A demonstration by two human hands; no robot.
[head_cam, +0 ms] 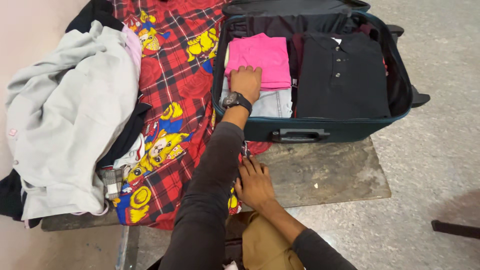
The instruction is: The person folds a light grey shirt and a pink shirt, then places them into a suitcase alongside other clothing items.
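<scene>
An open dark blue suitcase point(350, 127) lies on a worn wooden table point(330, 172). In its left half a folded pink garment point(267, 55) rests on a folded pale denim piece point(272, 104). A black polo shirt point(340, 75) fills the right half. My left hand point(246, 82), with a black wristwatch point(236, 100), lies on the pink garment's near edge with the fingers curled on the cloth. My right hand point(255, 182) rests flat on the table in front of the suitcase, its fingers spread and touching the edge of a red checked blanket point(172, 85).
A heap of clothes sits on the blanket at the left, topped by a light grey garment point(75, 115) over dark pieces. The table's right edge drops to a grey concrete floor point(440, 165). A dark bar point(455, 229) lies on the floor at the lower right.
</scene>
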